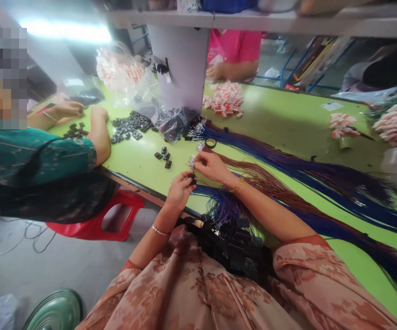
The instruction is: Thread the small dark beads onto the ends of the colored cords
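Observation:
My left hand (180,188) pinches a small black connector (192,178) at the near edge of the green table (274,119). My right hand (210,165) is closed in a pinch just above it, on a thin wire end whose metal tip meets the connector. Long bundles of brown wires (270,183) and blue wires (288,160) run from my hands to the right across the table. A pile of black connectors with purple wires (233,240) lies in my lap.
A few loose black connectors (163,158) and a tape ring (211,143) lie ahead. A person in green at the left sorts black parts (129,126). A plastic bag (173,123), a grey post (179,64), pink-white bundles (225,98) and a person in pink sit beyond. A red stool (98,222) stands below.

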Tool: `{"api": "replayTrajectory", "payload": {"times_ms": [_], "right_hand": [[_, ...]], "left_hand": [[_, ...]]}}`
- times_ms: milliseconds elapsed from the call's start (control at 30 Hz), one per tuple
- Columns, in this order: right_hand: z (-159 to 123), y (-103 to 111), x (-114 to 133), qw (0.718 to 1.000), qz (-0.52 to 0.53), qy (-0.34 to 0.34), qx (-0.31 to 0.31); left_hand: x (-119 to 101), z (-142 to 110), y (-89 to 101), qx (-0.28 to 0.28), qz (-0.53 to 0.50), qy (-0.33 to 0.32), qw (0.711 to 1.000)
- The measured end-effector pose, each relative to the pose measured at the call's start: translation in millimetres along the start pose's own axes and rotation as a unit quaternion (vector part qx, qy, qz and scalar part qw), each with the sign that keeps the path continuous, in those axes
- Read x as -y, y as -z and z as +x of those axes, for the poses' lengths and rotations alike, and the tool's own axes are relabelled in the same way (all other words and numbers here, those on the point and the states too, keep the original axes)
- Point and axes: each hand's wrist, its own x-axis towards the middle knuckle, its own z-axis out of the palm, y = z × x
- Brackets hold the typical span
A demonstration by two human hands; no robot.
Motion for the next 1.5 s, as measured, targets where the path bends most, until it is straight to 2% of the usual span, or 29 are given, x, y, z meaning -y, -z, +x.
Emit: {"api": "replayTrajectory", "payload": {"times_ms": [133,367,567,1000,1167,1367,1500], "right_hand": [[-18,1,3,0.999,0.014,-0.029,0.012],[-45,-1,6,0.998,-0.052,-0.03,0.027],[-47,0,15,0.996,-0.071,-0.045,0.031],[-49,-1,15,0.995,-0.071,-0.059,0.025],[-50,-5,13,0.996,-0.07,-0.044,0.034],[-52,-5,6,0.994,-0.087,0.037,0.045],[-53,-8,7,0.993,-0.109,0.022,0.038]], "left_hand": [[2,1,1.8,0.004,-0.027,0.008,1.0],[5,2,1.5,0.015,-0.05,0.023,0.998],[6,2,3.6,0.026,-0.038,0.024,0.999],[4,-1,1.4,0.036,-0.038,0.019,0.998],[10,-4,-0.4,0.019,0.02,-0.026,0.999],[12,-2,0.6,-0.006,0.036,-0.024,0.999],[15,1,-3.4,-0.02,0.049,-0.043,0.998]]}}
